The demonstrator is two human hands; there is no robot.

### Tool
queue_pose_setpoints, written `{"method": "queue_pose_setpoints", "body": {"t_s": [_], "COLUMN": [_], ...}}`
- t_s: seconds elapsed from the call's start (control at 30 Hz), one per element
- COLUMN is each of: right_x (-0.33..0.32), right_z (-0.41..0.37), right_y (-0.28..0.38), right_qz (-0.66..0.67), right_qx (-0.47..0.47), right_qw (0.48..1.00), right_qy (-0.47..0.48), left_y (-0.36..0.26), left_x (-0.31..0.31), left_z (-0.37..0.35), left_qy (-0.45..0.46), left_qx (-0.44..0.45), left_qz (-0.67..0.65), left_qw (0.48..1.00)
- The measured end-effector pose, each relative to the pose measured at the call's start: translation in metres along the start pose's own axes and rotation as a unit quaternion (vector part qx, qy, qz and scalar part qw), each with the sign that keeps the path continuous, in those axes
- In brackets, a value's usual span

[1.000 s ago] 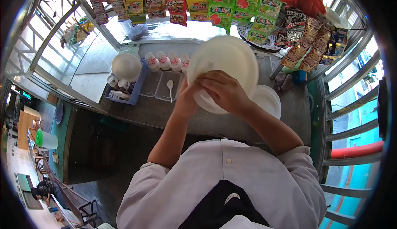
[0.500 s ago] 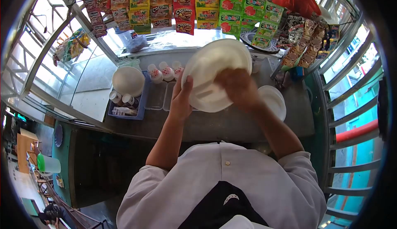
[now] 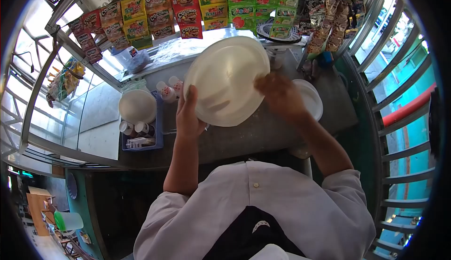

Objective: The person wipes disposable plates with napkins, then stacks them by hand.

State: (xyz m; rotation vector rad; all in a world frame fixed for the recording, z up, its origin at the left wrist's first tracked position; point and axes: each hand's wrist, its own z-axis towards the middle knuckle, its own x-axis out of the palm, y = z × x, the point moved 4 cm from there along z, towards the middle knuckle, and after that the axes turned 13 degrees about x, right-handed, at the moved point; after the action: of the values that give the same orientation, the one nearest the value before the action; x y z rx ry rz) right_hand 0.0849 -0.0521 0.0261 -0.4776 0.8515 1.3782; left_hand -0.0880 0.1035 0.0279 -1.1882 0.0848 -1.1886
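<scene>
A large round white plate (image 3: 230, 79) is held up and tilted over the counter, its inner surface facing me. My left hand (image 3: 189, 114) is closed on its left edge, the thumb lying over the rim and the fingers behind. My right hand (image 3: 284, 95) is smeared by motion at the right rim of the plate, its fingertips right beside the edge; I cannot tell whether it holds anything. Below and right of that hand, another white dish (image 3: 307, 100) rests on the counter, partly covered by the forearm.
On the grey counter (image 3: 235, 142) a blue basket (image 3: 159, 135) holds jars and a round white container (image 3: 137, 107). Printed white cups (image 3: 165, 92) stand left of the plate. Strips of drink sachets (image 3: 188, 11) hang along the front. Metal bars (image 3: 404, 119) line the right side.
My right hand has moved from the plate's inner surface to its right rim. The plate sits further left in view, and the camera view has turned slightly.
</scene>
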Motion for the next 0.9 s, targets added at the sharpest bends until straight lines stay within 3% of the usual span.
{"method": "queue_pose_setpoints", "body": {"t_s": [0.07,0.13,0.17,0.23,0.27,0.37,0.57,0.6,0.7,0.77,0.83,0.9], "right_x": [-0.011,-0.026,-0.024,-0.027,-0.032,-0.051,0.002,0.015,0.025,0.025,0.030,0.004], "right_z": [0.017,0.035,0.032,0.045,0.050,0.060,0.002,-0.006,-0.020,-0.026,-0.029,-0.026], "right_y": [0.014,0.050,0.067,0.082,0.073,0.040,0.035,0.039,0.062,0.061,0.045,0.017], "right_qz": [0.035,0.116,0.004,-0.004,-0.022,0.006,0.015,0.089,0.214,0.265,0.455,0.417], "right_qx": [-0.010,-0.075,-0.184,-0.221,-0.192,-0.054,0.059,0.106,0.183,0.211,0.282,0.324], "right_qw": [0.999,0.988,0.981,0.969,0.971,0.978,0.986,0.983,0.958,0.940,0.844,0.848], "right_qy": [-0.037,-0.068,-0.066,-0.110,-0.141,-0.203,-0.155,-0.122,-0.057,-0.026,0.048,-0.043], "left_y": [0.002,0.012,0.014,0.015,0.008,-0.008,0.000,0.003,0.008,0.003,0.007,0.012], "left_x": [0.005,0.014,0.016,0.021,0.024,0.020,0.020,0.019,0.026,0.037,0.040,0.045], "left_z": [-0.003,-0.008,-0.010,-0.012,-0.014,-0.013,-0.014,-0.013,-0.009,-0.006,-0.007,-0.007], "left_qy": [0.048,-0.023,-0.022,-0.010,0.049,0.078,0.124,0.124,0.162,0.206,0.198,0.188], "left_qx": [0.020,-0.080,-0.080,-0.060,-0.088,-0.063,0.022,0.021,0.053,0.154,0.156,0.158], "left_qz": [0.063,-0.051,-0.051,-0.051,-0.093,-0.078,-0.015,-0.016,0.008,0.129,0.178,0.228], "left_qw": [0.997,0.995,0.995,0.997,0.991,0.992,0.992,0.992,0.985,0.958,0.951,0.942]}}
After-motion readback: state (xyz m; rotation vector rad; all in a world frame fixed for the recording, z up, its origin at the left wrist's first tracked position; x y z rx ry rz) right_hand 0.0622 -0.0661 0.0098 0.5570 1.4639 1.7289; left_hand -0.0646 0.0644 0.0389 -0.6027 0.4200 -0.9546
